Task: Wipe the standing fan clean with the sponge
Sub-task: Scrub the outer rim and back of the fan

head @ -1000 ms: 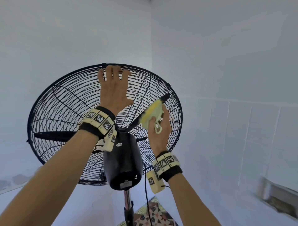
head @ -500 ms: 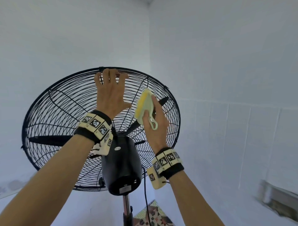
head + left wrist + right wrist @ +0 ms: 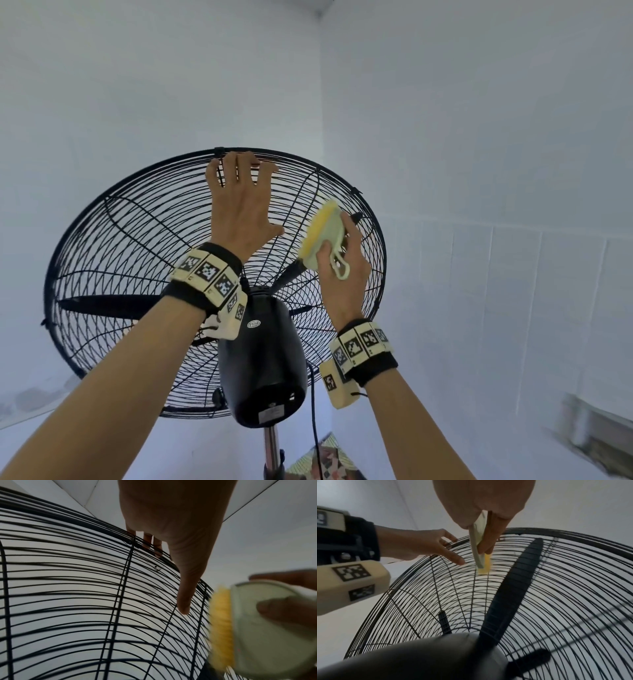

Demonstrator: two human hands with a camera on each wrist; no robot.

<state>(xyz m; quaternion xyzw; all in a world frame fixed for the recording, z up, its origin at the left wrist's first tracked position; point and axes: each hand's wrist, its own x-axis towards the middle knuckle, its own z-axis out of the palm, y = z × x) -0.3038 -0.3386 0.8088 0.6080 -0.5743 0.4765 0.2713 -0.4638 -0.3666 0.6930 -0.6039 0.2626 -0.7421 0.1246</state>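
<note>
The black standing fan is seen from behind, its wire grille [image 3: 137, 257] round the blades and its motor housing [image 3: 263, 359] on a metal pole [image 3: 270, 445]. My left hand [image 3: 239, 205] holds the top rim, fingers hooked over the wires [image 3: 152, 543], thumb straight on the grille [image 3: 85, 601]. My right hand [image 3: 346, 277] grips a yellow sponge with a pale green backing and loop [image 3: 322, 236]. The yellow face presses on the upper right of the rear grille, just right of the left thumb [image 3: 483, 563]. One blade [image 3: 513, 588] lies behind the wires there.
The fan stands in a corner of white walls, the right one tiled lower down. A black cord [image 3: 313, 411] hangs beside the pole. A patterned mat [image 3: 322, 462] lies on the floor below, and a ledge [image 3: 599, 435] juts out at the lower right.
My right hand carried the sponge up and left across the grille, then back out to the right. The left hand kept its hold on the top rim.
</note>
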